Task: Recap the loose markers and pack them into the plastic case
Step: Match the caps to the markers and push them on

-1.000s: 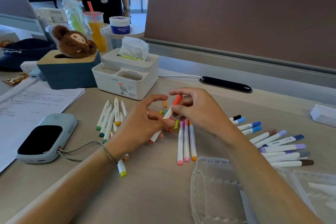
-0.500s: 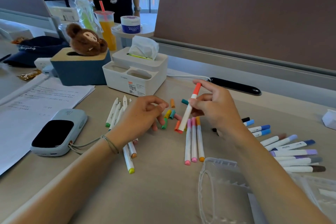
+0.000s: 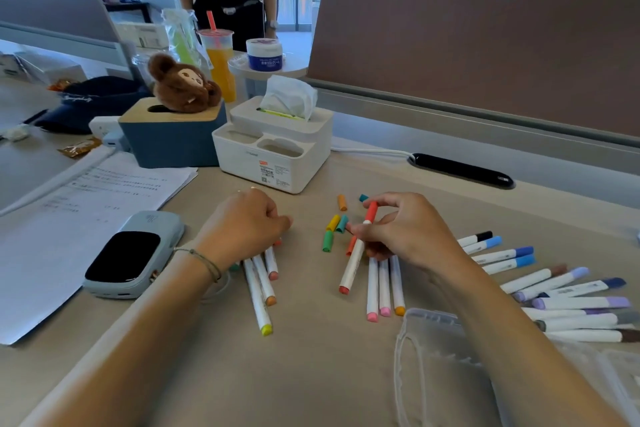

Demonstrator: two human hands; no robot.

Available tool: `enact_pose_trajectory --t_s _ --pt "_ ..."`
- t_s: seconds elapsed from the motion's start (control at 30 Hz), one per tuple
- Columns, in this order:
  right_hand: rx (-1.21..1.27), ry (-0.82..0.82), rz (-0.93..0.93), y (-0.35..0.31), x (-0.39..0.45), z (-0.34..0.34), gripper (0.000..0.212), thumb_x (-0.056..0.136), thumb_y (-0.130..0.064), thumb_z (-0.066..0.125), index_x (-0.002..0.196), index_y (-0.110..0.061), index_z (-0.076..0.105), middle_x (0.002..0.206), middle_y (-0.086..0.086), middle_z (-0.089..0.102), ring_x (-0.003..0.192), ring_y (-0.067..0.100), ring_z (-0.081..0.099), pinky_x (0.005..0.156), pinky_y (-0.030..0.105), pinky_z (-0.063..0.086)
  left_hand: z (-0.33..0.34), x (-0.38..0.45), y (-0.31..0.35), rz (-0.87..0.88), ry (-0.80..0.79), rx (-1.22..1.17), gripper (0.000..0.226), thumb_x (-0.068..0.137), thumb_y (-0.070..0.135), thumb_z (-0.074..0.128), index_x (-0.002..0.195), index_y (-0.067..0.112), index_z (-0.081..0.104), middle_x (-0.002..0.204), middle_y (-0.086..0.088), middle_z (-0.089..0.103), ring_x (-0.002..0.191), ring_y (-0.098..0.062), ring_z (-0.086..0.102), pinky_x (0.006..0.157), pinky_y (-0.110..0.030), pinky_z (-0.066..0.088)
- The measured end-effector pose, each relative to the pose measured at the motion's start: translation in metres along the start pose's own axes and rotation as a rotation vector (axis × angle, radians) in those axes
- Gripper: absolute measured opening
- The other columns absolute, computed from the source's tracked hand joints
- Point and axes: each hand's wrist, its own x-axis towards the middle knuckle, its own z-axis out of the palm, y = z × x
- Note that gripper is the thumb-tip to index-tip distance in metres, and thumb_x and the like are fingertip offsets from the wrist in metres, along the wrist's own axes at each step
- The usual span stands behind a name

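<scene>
White-barrelled red-capped marker (image 3: 356,253); loose caps (image 3: 334,227) yellow, green, teal, orange; three markers (image 3: 384,288) tipped pink, pink, orange; beige worktop (image 3: 311,374); brown plush (image 3: 181,83); navy box (image 3: 171,140); white tissue holder (image 3: 273,149); orange drink (image 3: 220,62).

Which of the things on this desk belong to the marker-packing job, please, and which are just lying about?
Job: red-capped marker held in the right hand; markers under the left hand; loose caps; capped markers; plastic case.

Lying about: tissue box, plush toy, papers, drink cup.
</scene>
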Motion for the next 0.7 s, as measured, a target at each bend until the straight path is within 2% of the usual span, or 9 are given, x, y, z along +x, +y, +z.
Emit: enact_pose_trajectory --t_s 0.1,0.2,0.27,0.37,0.43,0.53,0.6,0.7 --pt "-0.062 -0.003 0.017 -0.001 0.0 0.001 0.022 0.086 -0.026 0.082 0.102 -0.014 0.071 0.069 0.005 0.076 0.061 0.02 0.074 0.06 0.032 0.063 -0.001 0.003 -0.007 -0.077 -0.003 0.152 0.039 0.085 0.052 0.069 0.069 0.017 0.068 0.073 -0.003 0.064 0.067 -0.017 0.064 0.058 -0.029 0.048" --pt "-0.138 0.012 0.033 -0.002 0.001 -0.001 0.026 0.084 -0.036 0.083 0.088 -0.012 0.075 0.066 0.002 0.075 0.057 0.013 0.07 0.056 0.024 0.058 -0.002 0.003 -0.012 -0.086 0.018 0.193 0.042 0.08 0.058 0.071 0.069 0.019 0.06 0.075 -0.003 0.06 0.069 -0.017 0.061 0.058 -0.03 0.047" --pt "-0.23 0.044 0.027 -0.001 0.001 -0.003 0.027 0.082 -0.042 0.082 0.084 -0.015 0.077 0.07 0.002 0.075 0.063 0.012 0.07 0.06 0.025 0.057 -0.001 0.003 -0.013 -0.085 0.016 0.215 0.045 0.078 0.061 0.071 0.067 0.02 0.057 0.073 -0.002 0.058 0.068 -0.017 0.059 0.057 -0.029 0.044" --pt "-0.339 0.053 0.02 0.004 0.002 -0.005 0.018 0.085 -0.037 0.08 0.084 -0.019 0.079 0.078 0.0 0.073 0.078 0.013 0.068 0.079 0.034 0.059 0.002 0.004 -0.012 -0.092 0.028 0.222 0.049 0.077 0.067 0.069 0.069 0.02 0.06 0.072 -0.002 0.061 0.069 -0.017 0.061 0.058 -0.03 0.046" --pt "-0.384 0.045 0.018 0.005 0.003 -0.006 0.01 0.089 -0.031 0.077 0.082 -0.023 0.078 0.08 -0.004 0.071 0.081 0.012 0.066 0.081 0.034 0.058 0.005 0.005 -0.009 -0.094 0.111 0.175 0.05 0.081 0.068 0.063 0.071 0.02 0.061 0.073 -0.002 0.062 0.069 -0.018 0.062 0.06 -0.031 0.05" --pt "-0.411 0.046 0.001 0.006 0.005 -0.008 0.018 0.093 -0.027 0.07 0.076 -0.029 0.073 0.081 -0.01 0.069 0.083 0.009 0.065 0.081 0.032 0.056 0.01 0.01 -0.006 -0.093 0.226 0.162 0.049 0.087 0.07 0.053 0.074 0.022 0.058 0.074 0.0 0.061 0.07 -0.017 0.06 0.063 -0.032 0.052" --pt "-0.405 0.052 -0.014 0.007 0.005 -0.009 0.022 0.094 -0.024 0.067 0.074 -0.032 0.07 0.083 -0.014 0.065 0.083 0.008 0.063 0.082 0.031 0.056 0.012 0.013 -0.007 -0.104 0.242 0.195 0.05 0.086 0.073 0.052 0.076 0.024 0.057 0.075 0.001 0.06 0.071 -0.016 0.059 0.066 -0.033 0.054" --pt "-0.384 0.06 -0.028 0.007 0.005 -0.011 0.016 0.095 -0.023 0.066 0.083 -0.028 0.075 0.085 -0.014 0.065 0.085 0.007 0.062 0.083 0.032 0.056 0.013 0.017 -0.007 -0.108 0.236 0.259 0.049 0.083 0.073 0.057 0.078 0.025 0.057 0.075 0.002 0.058 0.071 -0.015 0.057 0.062 -0.031 0.048"
